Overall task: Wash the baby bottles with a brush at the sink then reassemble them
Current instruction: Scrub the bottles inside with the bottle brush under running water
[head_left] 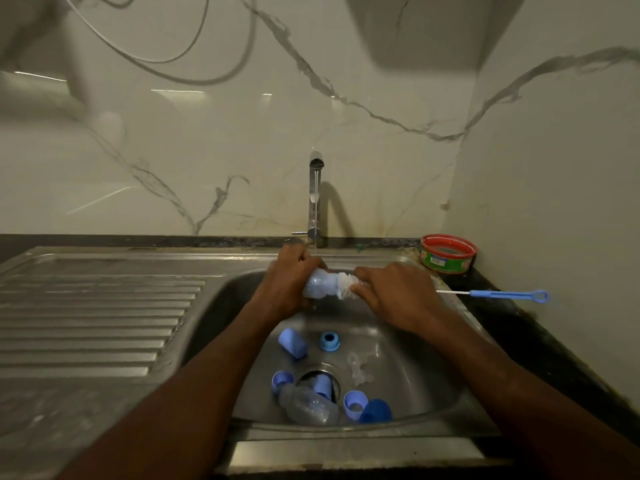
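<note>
A person stands at a steel sink (408,344), both bare forearms reaching in under a thin stream of water from one tap (315,199).

Two baby bottles are visible. The first bottle (320,285) is held above the basin, lying on its side with its long axis running left to right and its open mouth pointing right. The left hand (289,278) has its fingers curled around the bottle's base end, so the bottle sticks out to the right of that hand. The right hand (398,292) has its fingers curled around the bottle brush (348,285), whose white bristles sit at the bottle's mouth, between the two hands; the handle is hidden under the hand.

The second bottle (308,405) lies on its side on the basin floor, near the drain, its long axis slanting from upper left to lower right.

Six blue parts lie in the basin: two caps (292,344), (375,411), three rings (329,341), (283,380), (354,403), and one blue piece (322,386) over the drain. Clear nipples (358,367) lie just right of the drain; their number is hard to tell.

One thin blue-handled brush (502,294) lies on the dark counter to the right, pointing left toward the sink. One red tub (448,253) sits in the back corner.
</note>
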A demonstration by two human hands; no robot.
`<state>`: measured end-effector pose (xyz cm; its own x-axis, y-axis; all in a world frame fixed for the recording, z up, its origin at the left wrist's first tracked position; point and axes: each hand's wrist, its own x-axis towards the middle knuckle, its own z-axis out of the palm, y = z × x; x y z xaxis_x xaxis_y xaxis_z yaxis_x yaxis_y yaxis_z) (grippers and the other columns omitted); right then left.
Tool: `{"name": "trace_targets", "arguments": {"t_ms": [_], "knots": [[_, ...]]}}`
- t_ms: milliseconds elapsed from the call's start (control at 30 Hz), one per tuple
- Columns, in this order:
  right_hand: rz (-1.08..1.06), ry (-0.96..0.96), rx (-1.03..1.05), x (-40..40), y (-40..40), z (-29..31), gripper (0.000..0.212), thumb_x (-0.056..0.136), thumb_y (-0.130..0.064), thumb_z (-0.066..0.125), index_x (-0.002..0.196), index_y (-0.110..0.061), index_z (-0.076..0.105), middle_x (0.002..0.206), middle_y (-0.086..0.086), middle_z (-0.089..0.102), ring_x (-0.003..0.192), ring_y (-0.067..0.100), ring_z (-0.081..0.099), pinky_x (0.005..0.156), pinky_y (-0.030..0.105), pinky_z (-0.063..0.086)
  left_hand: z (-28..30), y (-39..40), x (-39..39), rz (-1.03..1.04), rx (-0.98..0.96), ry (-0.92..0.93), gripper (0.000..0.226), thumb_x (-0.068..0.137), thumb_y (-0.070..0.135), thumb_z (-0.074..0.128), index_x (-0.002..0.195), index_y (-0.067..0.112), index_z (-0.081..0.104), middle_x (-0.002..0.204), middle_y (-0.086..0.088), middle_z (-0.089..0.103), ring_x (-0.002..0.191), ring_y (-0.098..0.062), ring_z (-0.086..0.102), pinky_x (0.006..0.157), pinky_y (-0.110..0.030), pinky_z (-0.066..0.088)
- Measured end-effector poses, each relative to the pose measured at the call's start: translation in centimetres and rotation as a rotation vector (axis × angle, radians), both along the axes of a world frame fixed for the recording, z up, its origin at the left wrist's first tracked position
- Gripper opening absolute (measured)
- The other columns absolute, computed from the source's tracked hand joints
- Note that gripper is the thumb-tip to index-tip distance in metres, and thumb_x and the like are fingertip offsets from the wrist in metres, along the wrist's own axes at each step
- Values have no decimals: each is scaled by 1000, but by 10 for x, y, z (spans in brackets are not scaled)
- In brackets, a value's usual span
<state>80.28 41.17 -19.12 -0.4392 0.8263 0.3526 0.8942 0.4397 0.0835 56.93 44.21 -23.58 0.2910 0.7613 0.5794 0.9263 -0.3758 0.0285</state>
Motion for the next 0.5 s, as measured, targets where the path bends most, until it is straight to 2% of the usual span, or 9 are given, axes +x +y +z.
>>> {"name": "trace_targets", "arguments": {"t_ms": [100,233,300,400,500], "knots": [[38,40,25,2,-4,5,42,101,-58,44,135,-37,57,115,-3,70,100,19,64,82,36,50,-2,2,-20,113,18,-141,49,72,39,85,114,26,61,121,-4,52,114,-23,44,95,-40,45],[-5,-27,40,-11,-8,-4,43,101,-58,44,138,-38,52,119,0,68,103,20,64,88,38,50,-3,-9,-4,-122,-21,6,47,79,38,81,119,25,60,120,-1,63,110,-18,57,95,-38,49],[-10,19,9,-5,-7,-1,44,100,-60,43,137,-38,54,117,-2,69,101,19,64,87,38,51,1,-11,-6,-79,15,0,48,81,41,81,121,25,59,117,-1,66,106,-17,61,92,-34,50],[-8,45,40,-1,-5,3,44,100,-60,44,133,-36,58,112,-4,71,97,18,64,82,36,52,2,-9,-18,89,39,-131,47,82,40,81,119,24,58,114,-1,66,102,-16,62,87,-31,48],[-49,8,6,-11,-7,-2,44,102,-57,43,138,-35,55,122,-1,67,106,19,62,92,38,49,-1,-10,-2,-37,-39,-60,49,82,36,81,123,21,58,119,-4,65,107,-18,60,92,-30,44]]}}
